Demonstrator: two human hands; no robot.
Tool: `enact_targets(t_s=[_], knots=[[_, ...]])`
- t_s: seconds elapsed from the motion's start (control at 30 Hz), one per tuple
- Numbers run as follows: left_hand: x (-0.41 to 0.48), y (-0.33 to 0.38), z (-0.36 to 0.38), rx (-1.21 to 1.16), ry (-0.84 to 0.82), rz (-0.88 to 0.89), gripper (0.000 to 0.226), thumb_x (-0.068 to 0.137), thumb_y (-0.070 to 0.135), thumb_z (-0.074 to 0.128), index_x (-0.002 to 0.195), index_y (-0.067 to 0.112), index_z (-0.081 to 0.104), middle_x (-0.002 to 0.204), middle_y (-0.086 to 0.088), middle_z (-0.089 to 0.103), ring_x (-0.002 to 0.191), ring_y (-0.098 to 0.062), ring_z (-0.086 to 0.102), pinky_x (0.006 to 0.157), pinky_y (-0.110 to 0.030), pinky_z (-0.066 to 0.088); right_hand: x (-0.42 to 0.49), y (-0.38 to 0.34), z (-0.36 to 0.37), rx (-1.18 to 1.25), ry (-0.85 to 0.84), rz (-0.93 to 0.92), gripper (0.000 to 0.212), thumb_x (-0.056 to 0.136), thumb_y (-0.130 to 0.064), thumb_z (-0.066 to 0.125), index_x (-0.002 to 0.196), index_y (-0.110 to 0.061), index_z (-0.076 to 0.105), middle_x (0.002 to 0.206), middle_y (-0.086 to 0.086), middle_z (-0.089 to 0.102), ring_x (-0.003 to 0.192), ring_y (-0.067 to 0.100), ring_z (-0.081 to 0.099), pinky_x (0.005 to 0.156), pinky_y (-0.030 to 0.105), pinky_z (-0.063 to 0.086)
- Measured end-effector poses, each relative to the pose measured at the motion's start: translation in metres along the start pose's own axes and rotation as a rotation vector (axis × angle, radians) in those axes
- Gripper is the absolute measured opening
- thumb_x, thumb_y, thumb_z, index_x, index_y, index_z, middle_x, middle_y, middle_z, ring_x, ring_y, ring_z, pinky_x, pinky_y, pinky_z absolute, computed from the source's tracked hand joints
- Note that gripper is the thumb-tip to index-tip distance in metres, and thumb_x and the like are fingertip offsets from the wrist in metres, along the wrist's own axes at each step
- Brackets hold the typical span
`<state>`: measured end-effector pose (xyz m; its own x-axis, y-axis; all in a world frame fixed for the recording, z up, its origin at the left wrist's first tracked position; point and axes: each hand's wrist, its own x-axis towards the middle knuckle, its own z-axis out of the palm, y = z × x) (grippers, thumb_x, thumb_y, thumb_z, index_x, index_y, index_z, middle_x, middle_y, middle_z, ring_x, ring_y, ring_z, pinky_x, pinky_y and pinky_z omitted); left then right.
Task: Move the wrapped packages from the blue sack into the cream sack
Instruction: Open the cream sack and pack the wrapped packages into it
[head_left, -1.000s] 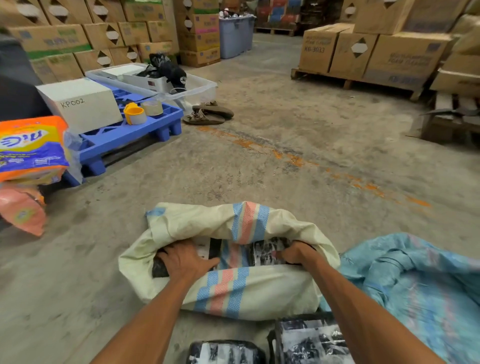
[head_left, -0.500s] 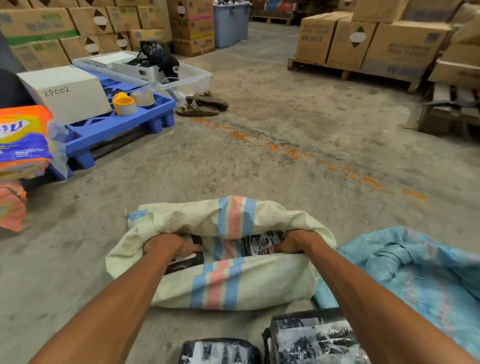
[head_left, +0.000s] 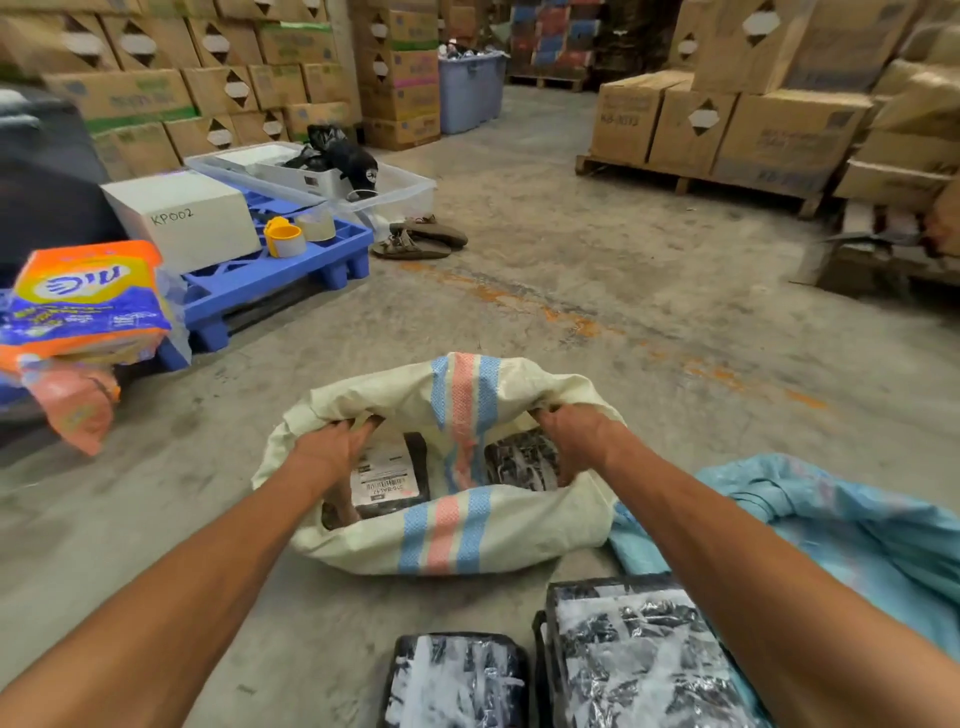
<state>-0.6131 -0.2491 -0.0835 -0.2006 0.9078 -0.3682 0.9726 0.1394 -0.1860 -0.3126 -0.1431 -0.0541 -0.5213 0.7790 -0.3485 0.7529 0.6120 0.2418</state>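
Right now both your hands grip the far rim of the cream sack (head_left: 457, 540), holding its mouth wide open on the concrete floor (head_left: 597, 249). Your left hand (head_left: 332, 447) curls its fingers over the rim on the left side; your right hand (head_left: 571, 436) curls over the rim on the right. Inside the sack lie two wrapped packages: a dark one with a white label (head_left: 387, 478) on the left, and a second package (head_left: 522, 460) in black and clear plastic on the right. Just right of the sack, the blue sack (head_left: 841, 525) lies crumpled on the floor. Nearest you, two more packages rest on the floor: a smaller one (head_left: 454, 680) on the left and a larger one (head_left: 634, 660) touching the blue sack's edge. Far left, a blue pallet (head_left: 291, 270) carries a white box (head_left: 182, 218).
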Motion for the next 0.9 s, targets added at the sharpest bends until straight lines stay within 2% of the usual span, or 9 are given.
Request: enact_targets(t_s=[0.13, 0.23, 0.3, 0.43, 0.57, 0.63, 0.7, 0.83, 0.9], knots=[[-0.01, 0.002, -0.026, -0.226, -0.049, -0.02, 0.163, 0.019, 0.081, 0.081, 0.155, 0.03, 0.007, 0.152, -0.003, 0.042, 0.134, -0.028, 0.045, 0.108, -0.043, 0.042, -0.014, -0.001, -0.011, 0.174, -0.033, -0.028, 0.11, 0.067, -0.038, 0.09, 0.155, -0.015, 0.029, 0.151, 0.004, 0.047, 0.135, 0.023, 0.048, 0.113, 0.031, 0.037], [-0.023, 0.009, -0.046, -0.25, -0.108, -0.013, 0.109, 0.048, 0.062, 0.089, 0.139, 0.02, 0.046, 0.132, -0.001, 0.06, 0.117, -0.025, 0.057, 0.099, -0.039, 0.048, -0.029, 0.007, -0.029, 0.219, 0.037, 0.003, 0.088, 0.07, -0.036, 0.088, 0.147, -0.025, 0.048, 0.135, 0.002, 0.061, 0.118, 0.022, 0.059, 0.102, 0.032, 0.048], [-0.038, 0.017, -0.055, -0.225, -0.132, -0.018, 0.086, 0.066, 0.053, 0.084, 0.138, 0.02, 0.05, 0.134, -0.002, 0.058, 0.118, -0.025, 0.056, 0.097, -0.037, 0.048, -0.044, 0.014, -0.041, 0.209, 0.076, 0.031, 0.077, 0.077, -0.039, 0.083, 0.145, -0.024, 0.05, 0.13, 0.003, 0.065, 0.114, 0.022, 0.062, 0.099, 0.034, 0.05], [-0.072, 0.034, -0.062, -0.173, -0.145, -0.053, 0.072, 0.083, 0.051, 0.071, 0.142, 0.016, 0.049, 0.142, -0.005, 0.051, 0.124, -0.026, 0.052, 0.1, -0.037, 0.043, -0.098, 0.029, -0.045, 0.256, 0.087, 0.091, 0.073, 0.085, -0.047, 0.073, 0.148, -0.022, 0.045, 0.134, 0.005, 0.063, 0.119, 0.025, 0.06, 0.102, 0.038, 0.049], [-0.107, 0.064, -0.049, -0.307, -0.294, -0.076, 0.068, 0.086, 0.053, 0.067, 0.128, -0.001, 0.057, 0.091, -0.011, 0.063, 0.089, -0.029, 0.06, 0.08, -0.036, 0.053, -0.16, 0.031, -0.005, 0.304, -0.047, 0.205, 0.086, 0.088, -0.064, 0.06, 0.153, -0.014, 0.034, 0.145, 0.011, 0.053, 0.129, 0.03, 0.053, 0.106, 0.038, 0.044], [-0.126, 0.079, -0.033, -0.378, -0.412, -0.107, 0.078, 0.088, 0.056, 0.063, 0.139, -0.001, 0.047, 0.111, -0.02, 0.065, 0.102, -0.036, 0.064, 0.088, -0.042, 0.054, -0.192, 0.025, 0.02, 0.358, -0.164, 0.252, 0.1, 0.085, -0.073, 0.054, 0.156, -0.009, 0.023, 0.153, 0.015, 0.042, 0.135, 0.033, 0.046, 0.109, 0.04, 0.041], [-0.147, 0.09, -0.015, -0.366, -0.415, -0.127, 0.078, 0.092, 0.058, 0.056, 0.146, 0.003, 0.04, 0.136, -0.021, 0.054, 0.118, -0.035, 0.059, 0.087, -0.034, 0.051, -0.22, 0.016, 0.044, 0.489, -0.26, 0.307, 0.108, 0.083, -0.076, 0.053, 0.157, -0.007, 0.017, 0.158, 0.016, 0.034, 0.136, 0.034, 0.045, 0.106, 0.041, 0.045], [-0.178, 0.107, 0.04, -0.373, -0.401, -0.108, 0.074, 0.098, 0.061, 0.038, 0.148, 0.007, 0.041, 0.154, -0.012, 0.038, 0.138, -0.027, 0.042, 0.106, -0.031, 0.036, -0.251, 0.002, 0.075, 0.895, -0.31, 0.473, 0.119, 0.059, -0.086, 0.062, 0.139, 0.001, 0.046, 0.144, 0.016, 0.049, 0.115, 0.033, 0.059, 0.085, 0.049, 0.059], [-0.187, 0.116, 0.071, -0.471, -0.438, -0.155, 0.076, 0.097, 0.063, 0.037, 0.148, 0.007, 0.04, 0.157, -0.014, 0.034, 0.14, -0.029, 0.04, 0.109, -0.035, 0.035, -0.252, -0.007, 0.084, 1.03, -0.276, 0.504, 0.124, 0.051, -0.086, 0.066, 0.135, 0.003, 0.049, 0.144, 0.018, 0.05, 0.114, 0.034, 0.06, 0.083, 0.051, 0.06]])
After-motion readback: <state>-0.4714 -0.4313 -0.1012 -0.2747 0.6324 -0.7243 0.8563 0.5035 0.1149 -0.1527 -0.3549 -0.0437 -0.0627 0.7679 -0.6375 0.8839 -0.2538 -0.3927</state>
